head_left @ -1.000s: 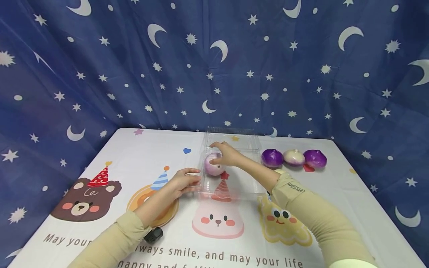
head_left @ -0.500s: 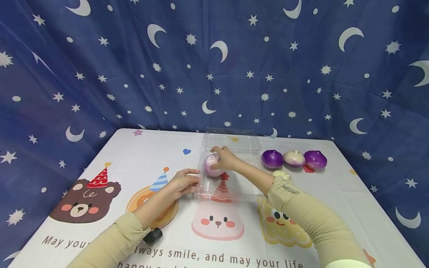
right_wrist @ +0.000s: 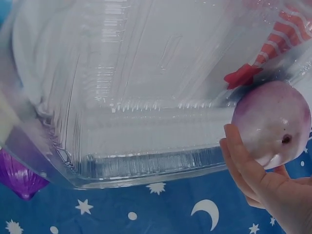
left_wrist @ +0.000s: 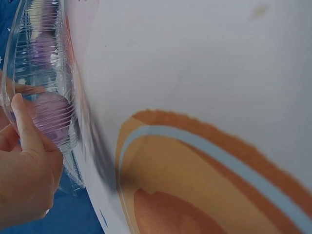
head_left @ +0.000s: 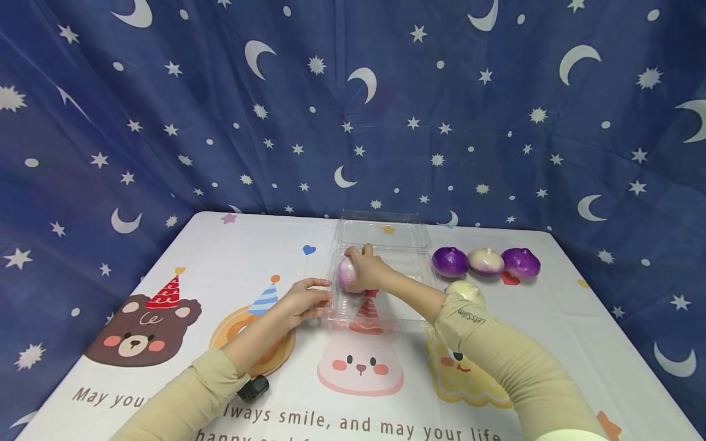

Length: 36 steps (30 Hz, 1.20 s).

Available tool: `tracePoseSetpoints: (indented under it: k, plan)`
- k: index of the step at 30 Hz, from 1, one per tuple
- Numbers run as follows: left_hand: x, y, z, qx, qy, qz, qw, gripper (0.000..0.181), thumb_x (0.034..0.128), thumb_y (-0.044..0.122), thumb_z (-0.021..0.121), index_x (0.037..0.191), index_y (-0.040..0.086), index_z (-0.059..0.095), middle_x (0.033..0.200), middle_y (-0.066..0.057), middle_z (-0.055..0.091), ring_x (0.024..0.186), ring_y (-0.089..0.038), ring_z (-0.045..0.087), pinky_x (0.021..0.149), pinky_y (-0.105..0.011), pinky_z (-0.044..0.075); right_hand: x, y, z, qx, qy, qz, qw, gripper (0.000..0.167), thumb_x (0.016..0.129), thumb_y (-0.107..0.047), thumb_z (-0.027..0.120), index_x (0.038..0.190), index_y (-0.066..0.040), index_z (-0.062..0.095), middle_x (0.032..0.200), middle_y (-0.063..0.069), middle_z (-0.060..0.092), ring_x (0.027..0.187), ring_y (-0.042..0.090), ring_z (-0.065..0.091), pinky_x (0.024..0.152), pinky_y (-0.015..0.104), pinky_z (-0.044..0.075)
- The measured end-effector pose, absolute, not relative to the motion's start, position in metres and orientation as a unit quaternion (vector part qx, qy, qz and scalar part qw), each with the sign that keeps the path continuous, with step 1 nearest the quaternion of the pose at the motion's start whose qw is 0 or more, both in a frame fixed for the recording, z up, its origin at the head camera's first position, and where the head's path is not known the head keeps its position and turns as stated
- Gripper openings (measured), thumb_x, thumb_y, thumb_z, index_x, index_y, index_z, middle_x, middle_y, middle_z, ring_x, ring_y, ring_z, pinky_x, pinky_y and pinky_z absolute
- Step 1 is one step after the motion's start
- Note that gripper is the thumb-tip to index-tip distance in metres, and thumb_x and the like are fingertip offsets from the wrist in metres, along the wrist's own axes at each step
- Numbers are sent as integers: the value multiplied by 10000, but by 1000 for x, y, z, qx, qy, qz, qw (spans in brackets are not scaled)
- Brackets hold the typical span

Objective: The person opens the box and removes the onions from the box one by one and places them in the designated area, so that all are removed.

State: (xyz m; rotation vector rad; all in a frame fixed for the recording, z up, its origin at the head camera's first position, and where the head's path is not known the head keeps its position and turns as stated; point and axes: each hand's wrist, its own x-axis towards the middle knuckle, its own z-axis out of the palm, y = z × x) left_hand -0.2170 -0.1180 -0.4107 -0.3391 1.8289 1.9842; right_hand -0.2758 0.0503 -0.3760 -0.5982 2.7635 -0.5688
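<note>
A pale purple-and-white onion (head_left: 346, 273) sits at the left end of a clear plastic box (head_left: 408, 300) with its hinged lid (head_left: 380, 234) laid back. My right hand (head_left: 371, 269) grips this onion from its right side; in the right wrist view fingers and thumb lie round the onion (right_wrist: 273, 122), a dark spot showing on it. At the box's left rim my left hand (head_left: 300, 301) pinches the edge, and the left wrist view has that hand (left_wrist: 29, 170) against the ribbed wall (left_wrist: 46, 73).
Right of the box stand a purple onion (head_left: 450, 262), a whitish onion (head_left: 486, 261) and another purple onion (head_left: 521, 263) in a row. A yellowish onion (head_left: 466, 291) is partly behind my right sleeve. A black object (head_left: 254, 388) lies beside my left sleeve.
My right hand has closed round the onion, its fingers now covering more of the right side. The right forearm has shifted slightly left, uncovering the yellowish onion. My left hand stays at the rim.
</note>
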Motion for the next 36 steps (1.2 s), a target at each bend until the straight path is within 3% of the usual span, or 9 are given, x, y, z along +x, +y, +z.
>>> tracePoseSetpoints:
  k: [13, 28, 36]
  plan:
    - [-219, -116, -410, -122, 657, 713, 213, 408, 906, -12, 563, 1298, -25, 451, 872, -42, 518, 700, -92, 564, 701, -216, 620, -280, 60, -378, -241, 952, -168, 86, 687, 736, -198, 807, 1295, -95, 420, 1130, 195, 445, 872, 349, 597, 747, 390, 584]
    - [-216, -118, -413, -115, 659, 715, 205, 435, 908, -5, 567, 1321, -37, 437, 897, -42, 521, 735, -107, 565, 732, -239, 622, -273, 65, -373, -260, 949, -163, 75, 761, 722, -191, 817, 1363, -78, 422, 1086, 184, 450, 832, 314, 597, 746, 374, 584]
    - [-217, -118, -412, -111, 653, 720, 207, 456, 905, -10, 570, 1333, -46, 418, 876, -37, 516, 716, -96, 558, 712, -226, 621, -269, 71, -364, -264, 945, -185, 51, 713, 718, -166, 818, 1332, -75, 467, 1108, 184, 462, 847, 300, 596, 791, 387, 588]
